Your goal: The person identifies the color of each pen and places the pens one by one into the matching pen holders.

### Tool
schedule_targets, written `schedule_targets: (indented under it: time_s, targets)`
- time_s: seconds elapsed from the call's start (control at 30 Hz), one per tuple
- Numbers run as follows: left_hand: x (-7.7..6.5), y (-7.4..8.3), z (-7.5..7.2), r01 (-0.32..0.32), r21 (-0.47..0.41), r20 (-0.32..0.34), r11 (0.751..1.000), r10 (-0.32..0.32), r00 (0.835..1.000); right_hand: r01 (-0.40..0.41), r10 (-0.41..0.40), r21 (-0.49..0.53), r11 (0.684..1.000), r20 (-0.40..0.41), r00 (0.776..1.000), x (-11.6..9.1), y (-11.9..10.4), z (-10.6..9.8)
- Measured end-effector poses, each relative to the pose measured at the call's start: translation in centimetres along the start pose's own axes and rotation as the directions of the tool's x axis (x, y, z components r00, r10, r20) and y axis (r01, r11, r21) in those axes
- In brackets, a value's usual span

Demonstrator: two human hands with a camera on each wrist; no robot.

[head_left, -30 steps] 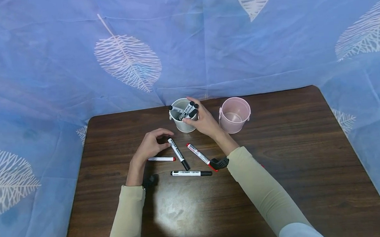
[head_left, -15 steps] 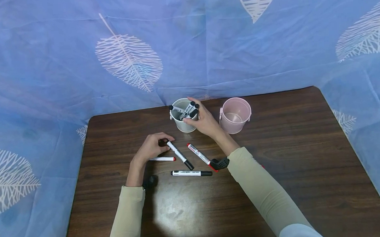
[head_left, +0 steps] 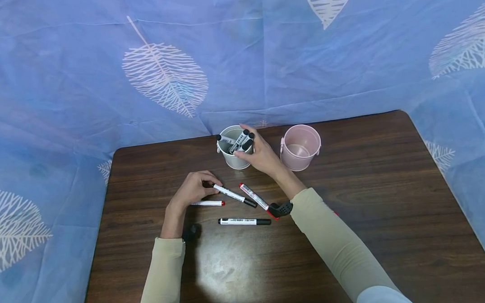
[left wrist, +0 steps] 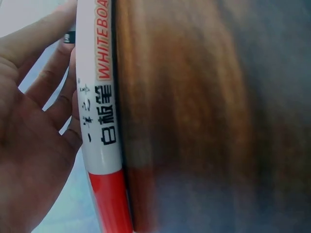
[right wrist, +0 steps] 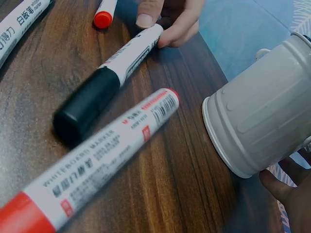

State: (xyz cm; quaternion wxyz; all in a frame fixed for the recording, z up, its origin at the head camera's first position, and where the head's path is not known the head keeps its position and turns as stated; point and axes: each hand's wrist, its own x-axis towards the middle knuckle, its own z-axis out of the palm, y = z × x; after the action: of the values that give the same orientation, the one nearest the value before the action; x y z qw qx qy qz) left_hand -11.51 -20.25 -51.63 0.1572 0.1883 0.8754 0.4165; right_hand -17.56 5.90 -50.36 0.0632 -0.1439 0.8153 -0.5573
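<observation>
My left hand (head_left: 193,190) pinches the rear end of a black-capped whiteboard marker (head_left: 230,194) between thumb and fingertips, low over the table. In the right wrist view its black cap (right wrist: 87,107) points away from that hand. My right hand (head_left: 263,155) grips the side of a small white bucket (head_left: 236,163), thumb at the near rim and fingers round the far side. Several black-capped markers (head_left: 239,141) lean inside it. A red-capped marker (left wrist: 99,121) lies close beneath the left hand. Another red-capped marker (head_left: 252,196) lies by the right wrist.
A pink bucket (head_left: 300,146) stands right of the white one, with nothing seen inside. A second black-capped marker (head_left: 244,221) lies nearer the front of the brown table (head_left: 370,186). Blue leaf-patterned cloth (head_left: 238,56) hangs behind. A small red tip (head_left: 336,212) shows beside the right sleeve.
The left hand has taken hold of the marker's rear end, and its black cap has swung to the right. The right hand and white bucket stay put.
</observation>
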Motion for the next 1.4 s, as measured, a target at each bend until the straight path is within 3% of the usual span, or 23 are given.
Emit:
schedule_targets:
  time_s: [0.3,0.47,0.57,0.67,0.77,0.9,1.07,1.23,1.4]
  targets:
    - [-0.5,-0.3,-0.2,0.002,-0.078,-0.062,0.997,-0.007,0.998,0.002,-0.002,0.02,1.0,0.001,1.0,-0.1,-0.1,-0.1]
    - [-0.8,-0.3,-0.4,0.074,-0.109,-0.058,0.991,-0.081,0.995,0.011,-0.011,0.016,1.0,-0.001,1.0,-0.1,-0.1,0.0]
    - [-0.9,-0.2,-0.5,0.12,-0.194,-0.038,0.974,-0.13,0.991,0.016,-0.016,0.007,1.0,-0.005,1.0,-0.1,-0.1,0.0]
    - [-1.0,-0.2,-0.8,0.136,-0.324,-0.014,0.936,-0.149,0.989,0.018,-0.018,-0.001,1.0,-0.008,1.0,-0.1,-0.1,0.0]
    - [-1.1,-0.2,-1.0,0.128,-0.425,-0.008,0.896,-0.145,0.989,0.009,-0.009,-0.005,1.0,-0.003,1.0,-0.1,0.0,0.0]
    - [-1.2,-0.2,-1.3,0.108,-0.475,-0.019,0.873,-0.133,0.991,-0.003,0.003,0.005,1.0,0.007,1.0,-0.2,0.1,-0.1]
    - [-1.7,1.2,-1.8,0.112,-0.48,-0.025,0.87,-0.141,0.99,-0.001,0.001,0.006,1.0,-0.001,1.0,-0.2,0.1,0.0]
    - [-1.6,0.3,-1.7,0.093,-0.477,-0.051,0.874,-0.133,0.99,0.001,-0.001,0.005,1.0,0.0,1.0,-0.2,-0.1,0.0]
    - [-1.9,0.1,-2.0,0.019,-0.494,-0.107,0.869,-0.082,0.991,-0.001,0.001,0.01,1.0,0.0,1.0,-0.2,0.0,0.0]
